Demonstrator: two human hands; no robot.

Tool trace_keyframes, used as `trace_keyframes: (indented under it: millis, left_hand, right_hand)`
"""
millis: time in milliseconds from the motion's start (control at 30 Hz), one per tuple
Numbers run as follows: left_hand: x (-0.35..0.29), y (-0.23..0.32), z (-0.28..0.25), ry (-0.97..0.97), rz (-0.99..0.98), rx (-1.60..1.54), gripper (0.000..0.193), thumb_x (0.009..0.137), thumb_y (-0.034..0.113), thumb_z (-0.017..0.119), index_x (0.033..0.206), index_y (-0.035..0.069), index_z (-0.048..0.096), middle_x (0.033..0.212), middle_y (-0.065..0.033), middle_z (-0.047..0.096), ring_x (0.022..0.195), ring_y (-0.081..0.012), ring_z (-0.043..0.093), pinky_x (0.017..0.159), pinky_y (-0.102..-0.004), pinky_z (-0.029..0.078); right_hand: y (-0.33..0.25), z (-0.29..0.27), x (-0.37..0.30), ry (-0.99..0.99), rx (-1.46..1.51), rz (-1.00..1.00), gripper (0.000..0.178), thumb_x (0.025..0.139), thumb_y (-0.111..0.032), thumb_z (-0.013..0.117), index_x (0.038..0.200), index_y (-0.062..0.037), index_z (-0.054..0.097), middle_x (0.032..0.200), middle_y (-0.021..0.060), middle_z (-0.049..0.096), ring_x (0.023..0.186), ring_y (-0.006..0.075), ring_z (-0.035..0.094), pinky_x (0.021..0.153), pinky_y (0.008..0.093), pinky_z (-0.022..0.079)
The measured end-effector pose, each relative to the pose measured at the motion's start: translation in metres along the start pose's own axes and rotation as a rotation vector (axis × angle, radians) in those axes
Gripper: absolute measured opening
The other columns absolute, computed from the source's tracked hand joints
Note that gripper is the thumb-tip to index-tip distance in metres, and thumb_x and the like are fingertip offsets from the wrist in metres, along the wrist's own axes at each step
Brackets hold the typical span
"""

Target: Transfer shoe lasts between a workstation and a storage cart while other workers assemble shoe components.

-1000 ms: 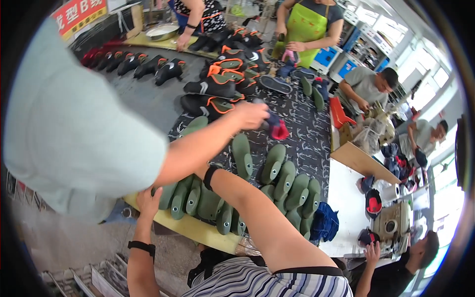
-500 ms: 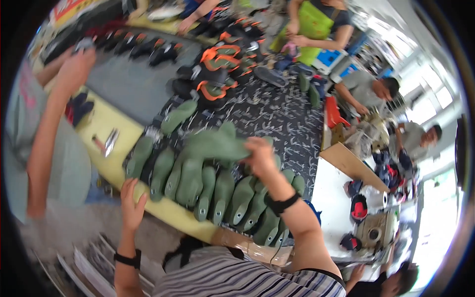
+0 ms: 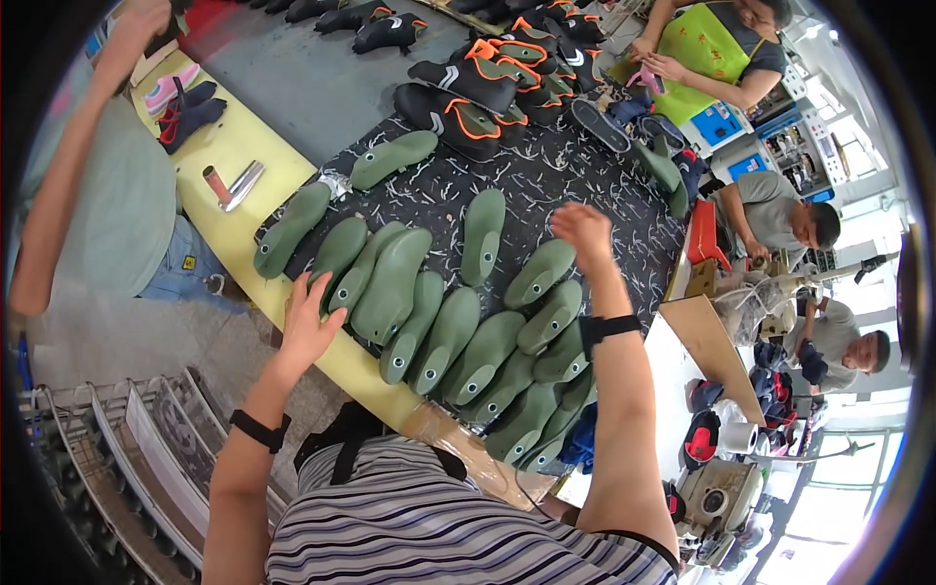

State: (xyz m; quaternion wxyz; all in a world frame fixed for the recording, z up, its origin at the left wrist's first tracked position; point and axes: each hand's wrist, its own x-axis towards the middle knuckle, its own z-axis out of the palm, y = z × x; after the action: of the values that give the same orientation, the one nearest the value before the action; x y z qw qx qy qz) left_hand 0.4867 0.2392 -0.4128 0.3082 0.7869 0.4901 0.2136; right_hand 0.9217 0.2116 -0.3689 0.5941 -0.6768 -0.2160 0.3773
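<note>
Several green shoe lasts (image 3: 391, 285) lie side by side in a slanting row along the near edge of the dark, thread-littered table covering (image 3: 531, 214). My left hand (image 3: 310, 330) is open, fingers apart, beside the near end of a last (image 3: 338, 250) at the row's left part; whether it touches is unclear. Above the row's right part, my right hand (image 3: 585, 237) is empty, its fingers loosely bent. Just below it is another green last (image 3: 541, 273). One last (image 3: 483, 237) lies apart, left of my right hand, and another (image 3: 394, 160) sits farther back.
Black shoes with orange trim (image 3: 478, 88) are heaped behind the lasts. A metal tool with a reddish handle (image 3: 232, 185) lies on the yellow table edge (image 3: 278, 156). A person (image 3: 107, 205) stands close on the left. A wire rack (image 3: 127, 458) is at lower left.
My right hand held a blurred green last above the row; now it is empty and farther right. My left hand remains open near the row's left end. The view has shifted.
</note>
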Motion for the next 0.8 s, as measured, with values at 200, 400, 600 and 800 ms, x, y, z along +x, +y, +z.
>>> trace_keyframes:
  millis: [200,400,600,800]
  left_hand:
    - [0.002,0.000,0.011,0.074,0.166,0.182,0.039,0.071,0.024,0.065,0.102,0.001,0.056,0.124,-0.0217,0.034,0.109,-0.0387,0.038,0.087,-0.0443,0.034]
    - [0.005,0.004,0.019,0.151,0.141,0.355,0.038,0.067,0.028,0.069,0.088,-0.002,0.060,0.120,-0.0215,0.037,0.104,-0.0366,0.042,0.079,-0.0439,0.037]
    - [0.004,0.004,0.013,0.178,0.143,0.332,0.036,0.068,0.029,0.067,0.089,0.001,0.060,0.121,-0.0201,0.037,0.106,-0.0352,0.040,0.082,-0.0435,0.035]
    - [0.001,0.000,0.020,0.203,0.193,0.311,0.037,0.068,0.030,0.067,0.090,0.001,0.059,0.120,-0.0217,0.037,0.105,-0.0371,0.040,0.083,-0.0455,0.034]
  right_hand:
    - [0.025,0.098,-0.019,-0.466,-0.632,-0.272,0.047,0.072,-0.020,0.066,0.107,0.0071,0.051,0.093,0.0160,0.061,0.085,0.0260,0.060,0.074,0.0324,0.049]
    - [0.034,0.177,-0.014,-1.084,-1.032,-0.235,0.063,0.068,-0.030,0.071,0.115,0.0038,0.048,0.113,0.0187,0.053,0.104,0.0287,0.051,0.088,0.0360,0.040]
    - [0.064,0.200,0.011,-0.707,-0.919,-0.223,0.067,0.069,-0.049,0.065,0.107,0.0055,0.054,0.107,0.0193,0.056,0.100,0.0293,0.054,0.083,0.0345,0.043]
    - [0.060,0.233,0.001,-0.858,-1.161,-0.069,0.063,0.061,-0.042,0.073,0.097,0.0075,0.059,0.095,0.0180,0.061,0.090,0.0290,0.058,0.078,0.0366,0.045]
